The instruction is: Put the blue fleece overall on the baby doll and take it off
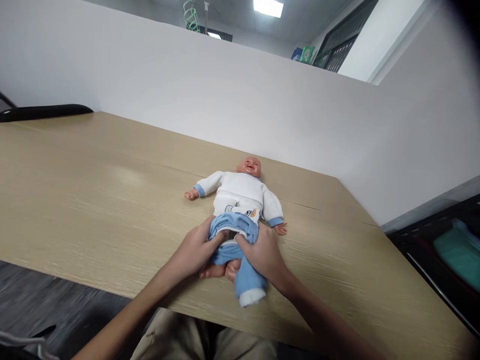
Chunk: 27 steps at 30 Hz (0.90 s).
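Note:
A baby doll (240, 192) lies on its back on the wooden table (93, 200), head toward the wall, wearing a white top with blue cuffs. Blue trousers (234, 227) are bunched around its hips and legs, one trouser leg with a white cuff (252, 295) pointing toward me. My left hand (193, 250) is closed on the left side of the trousers' waistband. My right hand (264, 250) grips the right side of the waistband. The doll's bare feet (221, 271) show between my hands.
A white partition wall (225, 95) runs behind the table. A dark chair back (45, 111) stands at the far left. At the right, below the table, a black shelf holds a teal object (459, 252). The table's near edge is over my lap.

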Available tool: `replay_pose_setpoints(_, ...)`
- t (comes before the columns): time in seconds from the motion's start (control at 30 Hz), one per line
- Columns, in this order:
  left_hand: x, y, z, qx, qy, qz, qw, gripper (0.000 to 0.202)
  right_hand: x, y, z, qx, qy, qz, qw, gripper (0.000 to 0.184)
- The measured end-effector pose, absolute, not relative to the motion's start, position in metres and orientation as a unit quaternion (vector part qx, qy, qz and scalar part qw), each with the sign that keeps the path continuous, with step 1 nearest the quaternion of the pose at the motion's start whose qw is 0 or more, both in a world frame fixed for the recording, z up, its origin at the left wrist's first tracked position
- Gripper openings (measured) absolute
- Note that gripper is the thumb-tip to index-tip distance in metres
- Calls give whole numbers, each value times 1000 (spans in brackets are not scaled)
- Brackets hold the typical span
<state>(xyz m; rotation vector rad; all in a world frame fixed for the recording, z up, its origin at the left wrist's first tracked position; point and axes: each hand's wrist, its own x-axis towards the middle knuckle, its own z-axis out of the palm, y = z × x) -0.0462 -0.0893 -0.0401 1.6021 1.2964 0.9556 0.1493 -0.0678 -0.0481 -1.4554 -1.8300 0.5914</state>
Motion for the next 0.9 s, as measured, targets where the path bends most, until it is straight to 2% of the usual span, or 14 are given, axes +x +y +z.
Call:
replay_pose_setpoints(0.1, -44, -73, -34, 657, 537, 358, 389, 40, 149, -49, -47, -568, -703, 223, 365, 23)
replay_pose_setpoints(0.27, -45, -71, -20, 669, 536, 371, 356, 29, 155, -40, -20, -511, -701, 313, 387, 21)
replay_pose_setpoints(0.4, -55, -97, -16, 635, 527, 394, 406, 25, 157, -66, 12, -507, -726, 327, 330, 12)
replay_pose_setpoints(0.5, -64, -117, -18, 615, 527, 396, 434, 34, 153, -85, 24, -523, -751, 303, 267, 20)
replay_pose_setpoints(0.6, -69, -127, -23, 599, 552, 370, 447, 42, 149, -93, 19, -521, -778, 267, 230, 26)
replay_pose_setpoints(0.83, -75, -124, -44, 647, 598, 281, 381, 39, 144, -89, -9, -505, -815, 200, 204, 7)
replay_pose_setpoints(0.9, -74, -124, -52, 651, 614, 272, 353, 40, 144, -90, -14, -501, -824, 196, 179, 11)
